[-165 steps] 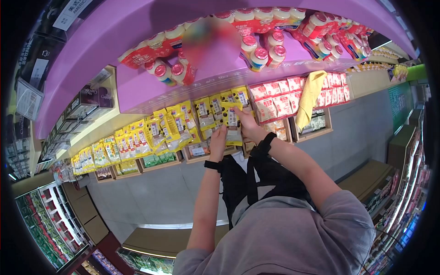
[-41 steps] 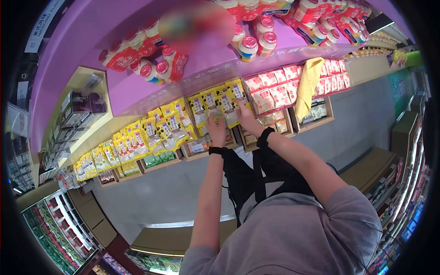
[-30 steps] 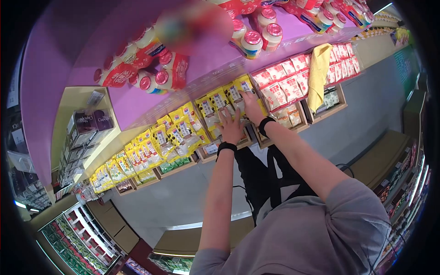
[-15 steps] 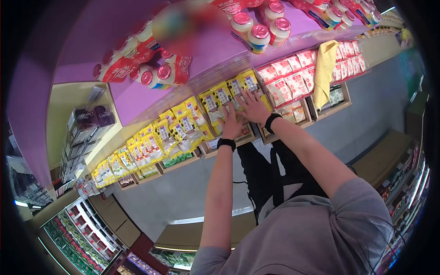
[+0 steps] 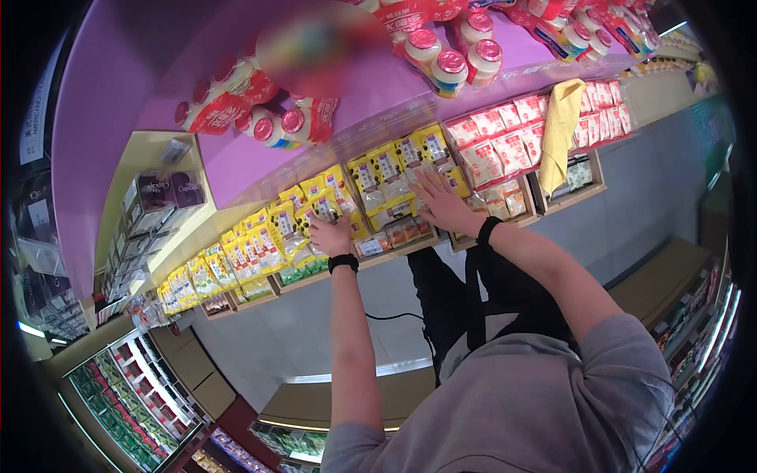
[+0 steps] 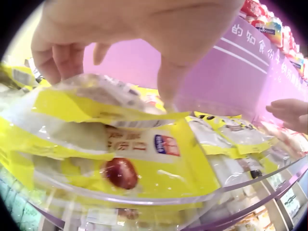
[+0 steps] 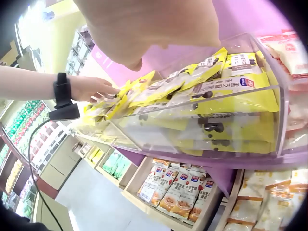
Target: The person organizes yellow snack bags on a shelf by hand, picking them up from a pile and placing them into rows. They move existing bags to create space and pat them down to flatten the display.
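Note:
In the head view my left hand [image 5: 330,235] lies over a yellow snack bag [image 5: 322,206] with dark pictures, on the pile left of centre. The left wrist view has its thumb and fingers [image 6: 60,60] reaching down at either side of a bag with a clear window [image 6: 96,103]. Below that sits a bag printed with a red date [image 6: 144,159]. Spread fingers mark my right hand [image 5: 443,206], which rests over yellow bags [image 5: 386,169] in the centre bin. Its palm [image 7: 154,24] fills the top of the right wrist view, hiding most fingers.
Clear walls [image 7: 202,101] front the bins. Red-and-white packets [image 5: 505,146] and a yellow cloth [image 5: 561,134] are to the right. Bottle packs [image 5: 441,63] stand on the purple shelf [image 5: 378,126] above. Wooden drawers [image 7: 163,192] with more packets sit underneath.
Earlier both hands gripped a yellow bag, then laid it in the centre bin and pressed it. My left hand has since moved left onto the neighbouring pile; my right stays at the centre bin.

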A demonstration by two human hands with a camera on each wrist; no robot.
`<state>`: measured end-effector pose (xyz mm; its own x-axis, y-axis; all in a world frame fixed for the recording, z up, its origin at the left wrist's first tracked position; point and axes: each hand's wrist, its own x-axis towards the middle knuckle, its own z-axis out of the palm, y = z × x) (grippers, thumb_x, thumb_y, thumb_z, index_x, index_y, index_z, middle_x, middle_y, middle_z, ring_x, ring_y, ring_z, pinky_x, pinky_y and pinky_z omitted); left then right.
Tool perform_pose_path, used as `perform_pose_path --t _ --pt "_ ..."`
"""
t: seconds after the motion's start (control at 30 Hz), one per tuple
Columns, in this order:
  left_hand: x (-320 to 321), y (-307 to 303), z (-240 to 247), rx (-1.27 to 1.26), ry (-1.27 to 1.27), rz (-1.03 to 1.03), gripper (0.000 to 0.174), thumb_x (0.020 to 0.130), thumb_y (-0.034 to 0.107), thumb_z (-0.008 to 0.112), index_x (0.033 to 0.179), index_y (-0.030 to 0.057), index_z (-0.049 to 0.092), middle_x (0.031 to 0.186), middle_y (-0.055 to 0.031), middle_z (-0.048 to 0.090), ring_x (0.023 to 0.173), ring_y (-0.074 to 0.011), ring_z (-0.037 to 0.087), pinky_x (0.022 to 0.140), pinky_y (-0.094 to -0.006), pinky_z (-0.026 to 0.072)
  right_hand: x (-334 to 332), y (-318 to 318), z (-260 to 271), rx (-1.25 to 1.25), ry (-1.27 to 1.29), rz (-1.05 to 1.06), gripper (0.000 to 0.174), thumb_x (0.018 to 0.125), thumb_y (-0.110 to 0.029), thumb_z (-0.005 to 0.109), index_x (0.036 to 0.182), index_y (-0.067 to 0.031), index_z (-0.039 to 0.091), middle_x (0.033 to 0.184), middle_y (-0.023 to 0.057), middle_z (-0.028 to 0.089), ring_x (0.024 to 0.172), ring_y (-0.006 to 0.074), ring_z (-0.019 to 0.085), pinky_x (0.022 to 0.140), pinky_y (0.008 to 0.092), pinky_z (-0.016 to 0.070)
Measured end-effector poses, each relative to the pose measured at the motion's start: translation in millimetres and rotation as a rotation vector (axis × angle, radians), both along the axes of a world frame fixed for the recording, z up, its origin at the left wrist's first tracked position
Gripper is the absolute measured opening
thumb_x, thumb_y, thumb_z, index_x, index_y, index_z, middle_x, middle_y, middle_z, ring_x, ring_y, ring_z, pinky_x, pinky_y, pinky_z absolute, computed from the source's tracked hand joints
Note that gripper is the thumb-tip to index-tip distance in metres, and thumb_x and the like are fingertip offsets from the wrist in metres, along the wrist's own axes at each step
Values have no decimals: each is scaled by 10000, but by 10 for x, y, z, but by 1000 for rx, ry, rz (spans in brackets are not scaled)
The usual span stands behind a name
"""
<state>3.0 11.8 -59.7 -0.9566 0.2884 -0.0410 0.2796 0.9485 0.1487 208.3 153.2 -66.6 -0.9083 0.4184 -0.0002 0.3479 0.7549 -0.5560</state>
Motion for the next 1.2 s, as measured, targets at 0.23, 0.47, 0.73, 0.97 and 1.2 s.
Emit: perform_pose_path --t 0.23,0.47,0.73,0.97,1.2 --pt "-175 -14 -142 7 -209 -40 803 584 286 658 1205 -3 240 1059 -219 467 958 -341 482 785 -414 409 96 -120 142 -93 41 83 469 770 -198 514 1190 -61 356 1258 151 314 1208 310 245 980 453 209" --pt "537 86 378 615 -464 -104 658 600 70 654 1151 -36 309 988 -172 506 888 -238 539 692 -322 466 -74 -151 382 -752 64 -30 431 794 -239 522 1147 -26 397 1133 150 449 1092 265 413 919 370 331" --pt "1592 218 456 992 -523 -281 625 676 116 678 1167 -35 321 1090 -153 423 977 -208 462 858 -304 366 -57 -52 585 -1397 477 -435 228 812 -182 536 960 -8 528 762 17 557 659 51 507 576 185 419" --pt "1643 58 346 1182 -1287 -54 412 744 189 626 1072 15 446 980 -63 542 907 -150 506 816 -277 389 177 210 954 -1522 232 -332 203 823 -200 504 881 -9 542 723 15 554 651 39 475 528 190 381" --pt "1490 375 881 866 -1489 -457 273 731 66 577 987 6 500 854 -57 596 803 -150 572 745 -276 446 217 258 1127 -1269 412 -336 206 824 -176 503 860 23 547 739 35 552 688 63 499 612 213 415"
